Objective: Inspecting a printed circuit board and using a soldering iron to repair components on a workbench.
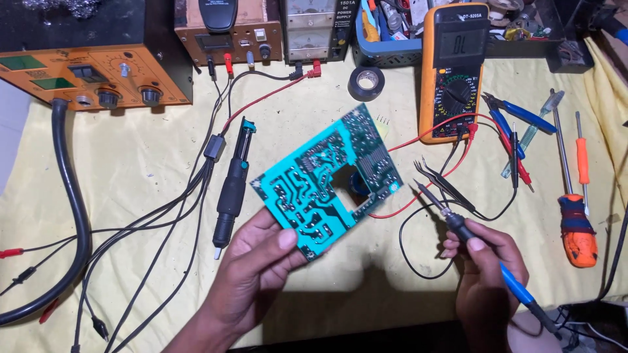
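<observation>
Can't see the component side of the green circuit board [327, 183], it's turned away (solder side up). The orange station [85, 72] and power supply [314, 29] are cropped at the top, and the soldering iron's cord [543, 314] runs off the bottom.

circuit board [327, 180]: teal-green, silver solder traces | multimeter [454, 72]: orange case, black dial, grey screen | soldering iron [487, 258]: black grip, blue handle | table cover [131, 170]: pale yellow | tape roll [366, 83]: black | screwdriver [579, 229]: orange-and-black striped handle
</observation>
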